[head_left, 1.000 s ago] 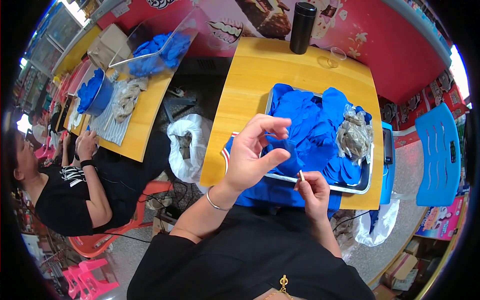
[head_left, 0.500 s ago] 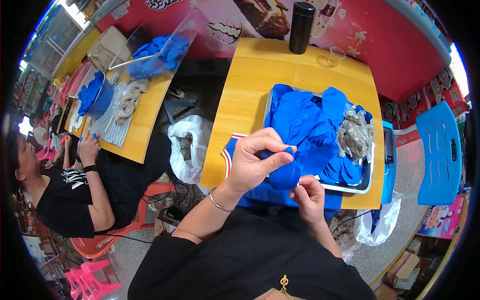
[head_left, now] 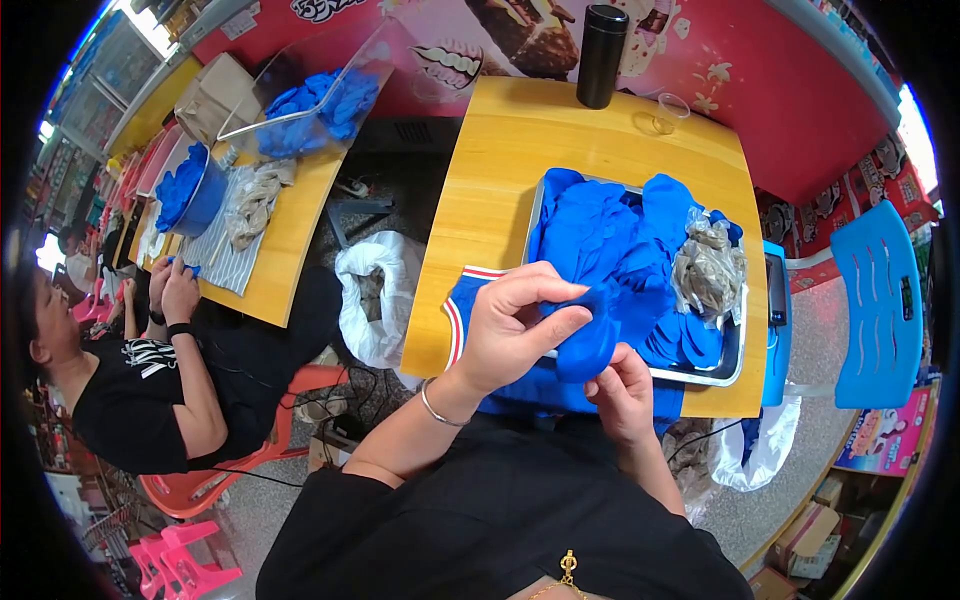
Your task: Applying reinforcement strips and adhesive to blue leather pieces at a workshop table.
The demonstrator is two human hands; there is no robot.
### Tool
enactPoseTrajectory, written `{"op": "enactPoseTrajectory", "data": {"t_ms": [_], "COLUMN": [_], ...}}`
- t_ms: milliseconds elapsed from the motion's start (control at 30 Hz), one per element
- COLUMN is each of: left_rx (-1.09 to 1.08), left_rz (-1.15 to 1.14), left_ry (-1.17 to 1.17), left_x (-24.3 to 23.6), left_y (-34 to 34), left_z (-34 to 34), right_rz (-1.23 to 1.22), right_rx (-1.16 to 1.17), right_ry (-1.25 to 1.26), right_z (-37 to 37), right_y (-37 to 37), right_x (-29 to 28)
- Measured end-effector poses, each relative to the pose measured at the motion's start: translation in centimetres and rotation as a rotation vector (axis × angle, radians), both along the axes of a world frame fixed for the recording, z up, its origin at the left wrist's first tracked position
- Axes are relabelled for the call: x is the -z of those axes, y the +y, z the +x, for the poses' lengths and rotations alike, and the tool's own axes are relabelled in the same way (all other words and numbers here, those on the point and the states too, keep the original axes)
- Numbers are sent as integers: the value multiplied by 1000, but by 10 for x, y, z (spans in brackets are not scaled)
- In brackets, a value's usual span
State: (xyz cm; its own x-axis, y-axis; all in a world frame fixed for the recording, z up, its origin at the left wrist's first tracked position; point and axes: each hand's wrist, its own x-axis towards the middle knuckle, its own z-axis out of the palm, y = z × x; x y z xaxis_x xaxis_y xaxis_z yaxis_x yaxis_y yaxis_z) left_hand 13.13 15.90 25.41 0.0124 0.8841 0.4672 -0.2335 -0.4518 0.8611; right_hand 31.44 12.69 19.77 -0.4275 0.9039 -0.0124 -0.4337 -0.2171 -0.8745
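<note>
A soft blue oval piece is between my two hands, just in front of the tray. My left hand pinches its upper edge between thumb and fingers. At its lower right edge, my right hand grips it with thumb and forefinger. Behind them, a metal tray carries a heap of similar blue pieces. A clear plastic bag of greyish-beige pieces lies at the tray's right side. Under my hands, a blue cloth with red and white trim covers the table's near edge.
On the wooden table stand a black bottle and a clear cup. A white bag sits on the floor left, a blue chair right. At the left table, a co-worker handles a small blue piece.
The blue piece has tilted and shows more of its face between my hands. My left fingertips have shifted slightly along its edge. The co-worker's hands have come together.
</note>
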Motion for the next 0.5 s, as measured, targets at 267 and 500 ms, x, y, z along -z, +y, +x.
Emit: {"op": "enactPoseTrajectory", "data": {"t_ms": [267,500], "left_rx": [188,-18], "left_rz": [-39,223], "left_ry": [38,459], "left_x": [-12,-20], "left_y": [1,8], "left_z": [-4,-10], "right_rz": [-203,-323], "right_rx": [-160,-266], "right_ry": [181,187], "right_z": [8,7], "right_y": [1,-3], "right_x": [6,8]}}
